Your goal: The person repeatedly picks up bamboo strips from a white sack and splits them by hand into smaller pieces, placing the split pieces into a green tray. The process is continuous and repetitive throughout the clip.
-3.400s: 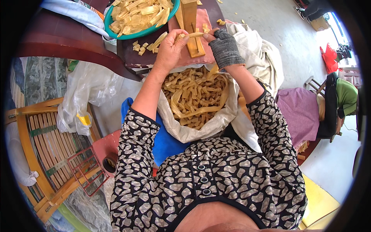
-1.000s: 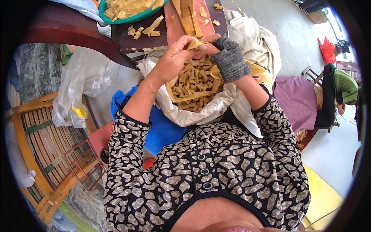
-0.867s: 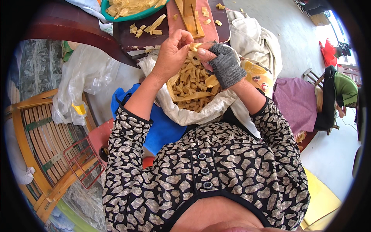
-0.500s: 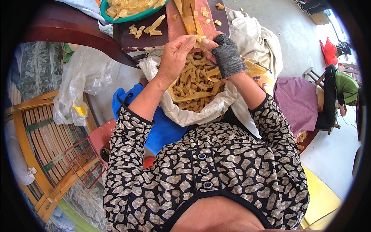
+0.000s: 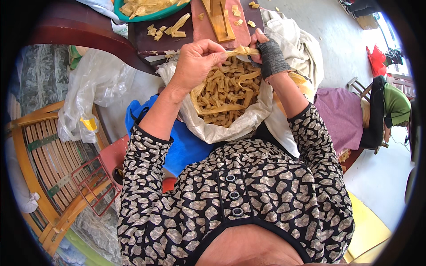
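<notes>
Between my two hands a soft yellow-tan strip [image 5: 242, 51] is stretched out sideways, with a twist or knot at its middle; it resembles bean curd skin. My left hand [image 5: 198, 62] pinches one end with thumb and fingers. The other end is gripped by my right hand [image 5: 270, 52], which wears a grey fingerless glove or wrist cover. Directly below is an open white woven sack [image 5: 207, 134] filled with small tan knotted pieces [image 5: 224, 91], a few longer strips lying on top. Beyond my hands a wooden tool with an upright part [image 5: 217, 22] lies on a pink cloth [image 5: 199, 34].
A green basin [image 5: 144, 18] of yellow strips stands at the far left of the dark table [image 5: 137, 42], with loose pieces [image 5: 177, 26] beside it. A slatted wooden chair [image 5: 44, 164] and clear plastic bag [image 5: 84, 102] are at left. Another person [image 5: 339, 113] sits at right.
My hands have drawn apart and come slightly nearer, off the wooden tool. The strip, bunched between my fingertips before, is now pulled out lengthwise with its twist showing.
</notes>
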The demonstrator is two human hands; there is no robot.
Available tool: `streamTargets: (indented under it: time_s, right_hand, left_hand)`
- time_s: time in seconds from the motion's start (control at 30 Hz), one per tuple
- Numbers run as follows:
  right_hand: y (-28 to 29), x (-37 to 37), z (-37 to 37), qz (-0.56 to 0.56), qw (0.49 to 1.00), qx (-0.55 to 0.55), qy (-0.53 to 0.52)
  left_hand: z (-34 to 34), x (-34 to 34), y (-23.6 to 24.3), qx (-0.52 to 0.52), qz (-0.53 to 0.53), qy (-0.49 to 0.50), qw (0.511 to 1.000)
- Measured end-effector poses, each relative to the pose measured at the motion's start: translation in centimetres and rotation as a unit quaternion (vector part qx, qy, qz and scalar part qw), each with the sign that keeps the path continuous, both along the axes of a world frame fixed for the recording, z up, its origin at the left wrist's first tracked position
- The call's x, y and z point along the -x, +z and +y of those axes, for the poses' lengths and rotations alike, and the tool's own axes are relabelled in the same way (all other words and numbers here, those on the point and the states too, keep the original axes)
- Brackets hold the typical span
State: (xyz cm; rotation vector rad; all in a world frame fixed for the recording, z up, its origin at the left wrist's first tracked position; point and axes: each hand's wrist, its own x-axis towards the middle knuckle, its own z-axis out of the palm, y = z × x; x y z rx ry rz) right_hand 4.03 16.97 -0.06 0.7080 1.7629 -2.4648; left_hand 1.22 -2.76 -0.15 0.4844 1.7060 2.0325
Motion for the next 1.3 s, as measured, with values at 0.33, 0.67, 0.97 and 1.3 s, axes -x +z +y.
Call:
streamTargets:
  time_s: [0.33,0.67,0.97,1.3]
  right_hand:
    - [1.9,-2.0,-3.2,-0.063,0.946,-0.278,0.156]
    - [2.2,-3.5,-2.3,-0.128,0.961,-0.079,0.232]
    - [7.2,-4.6,-4.3,0.105,0.856,-0.446,0.238]
    - [2.1,2.6,-0.1,0.070,0.834,-0.534,0.119]
  left_hand:
    - [0.9,-1.5,0.4,0.217,0.419,0.031,0.881]
    - [0.8,0.2,-1.4,0.260,0.547,0.060,0.794]
    - [-0.5,3.6,-2.5,0.220,0.625,0.117,0.740]
    - [0.9,5.2,-1.6,-0.088,-0.062,-0.029,0.994]
